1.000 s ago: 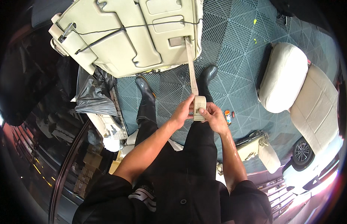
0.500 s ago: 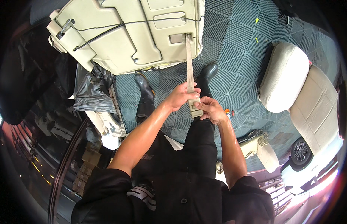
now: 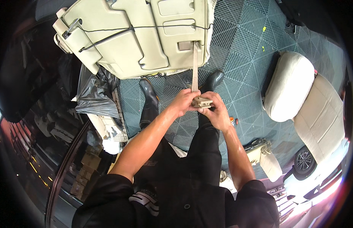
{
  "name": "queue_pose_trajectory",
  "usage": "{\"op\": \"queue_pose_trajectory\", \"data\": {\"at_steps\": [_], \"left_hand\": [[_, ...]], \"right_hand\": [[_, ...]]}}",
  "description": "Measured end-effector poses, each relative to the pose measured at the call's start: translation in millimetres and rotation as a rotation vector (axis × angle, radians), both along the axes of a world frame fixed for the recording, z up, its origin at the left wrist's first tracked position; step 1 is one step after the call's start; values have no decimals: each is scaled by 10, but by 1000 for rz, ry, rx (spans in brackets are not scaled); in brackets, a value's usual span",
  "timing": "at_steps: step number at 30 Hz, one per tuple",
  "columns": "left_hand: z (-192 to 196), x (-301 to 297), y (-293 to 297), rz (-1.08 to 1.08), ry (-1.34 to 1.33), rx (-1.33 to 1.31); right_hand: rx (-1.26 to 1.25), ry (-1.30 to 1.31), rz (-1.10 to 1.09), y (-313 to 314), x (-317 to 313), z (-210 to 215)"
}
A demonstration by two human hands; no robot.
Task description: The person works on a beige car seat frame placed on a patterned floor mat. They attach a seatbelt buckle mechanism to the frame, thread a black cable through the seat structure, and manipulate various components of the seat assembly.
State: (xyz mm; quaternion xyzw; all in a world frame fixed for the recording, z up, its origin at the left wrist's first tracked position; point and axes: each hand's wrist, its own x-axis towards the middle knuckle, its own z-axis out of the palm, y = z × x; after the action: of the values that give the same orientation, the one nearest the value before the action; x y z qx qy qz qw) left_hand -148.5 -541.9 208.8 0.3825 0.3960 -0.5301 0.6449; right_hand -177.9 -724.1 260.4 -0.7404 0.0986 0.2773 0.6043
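Note:
A beige seat belt [image 3: 195, 70] comes out of a rectangular opening in a large beige moulded panel [image 3: 115, 47] and runs taut toward me. At its near end is a beige plastic buckle [image 3: 202, 102], tilted so that its end faces up at me. My left hand [image 3: 182, 103] is closed round the strap and the buckle's left side. On the other side my right hand [image 3: 218, 114] grips the buckle between thumb and fingers. Some of the fingers are hidden behind the buckle. Thin black cords [image 3: 148, 27] cross the panel.
My black boots [image 3: 149, 93] stand on the grey-green grid floor [image 3: 245, 76]. At the right are a cream padded cushion [image 3: 289, 86] and a beige seat part [image 3: 321, 114]. A black plastic bag [image 3: 95, 95] lies at the left. A small orange-topped container [image 3: 232, 120] stands beyond my right wrist.
The buckle has been raised and tipped, so its end now shows instead of its flat face. Both hands have moved slightly, with my right hand higher around the buckle.

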Motion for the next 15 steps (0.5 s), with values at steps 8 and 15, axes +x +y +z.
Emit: {"op": "queue_pose_trajectory", "data": {"at_steps": [8, 15], "left_hand": [[-231, 553, -94, 15, -98, -101], [-322, 719, -150, -48, 1, 101]], "right_hand": [[301, 428, -20, -54, 513, -747], [139, 614, 253, 67, 806, -1002]]}}
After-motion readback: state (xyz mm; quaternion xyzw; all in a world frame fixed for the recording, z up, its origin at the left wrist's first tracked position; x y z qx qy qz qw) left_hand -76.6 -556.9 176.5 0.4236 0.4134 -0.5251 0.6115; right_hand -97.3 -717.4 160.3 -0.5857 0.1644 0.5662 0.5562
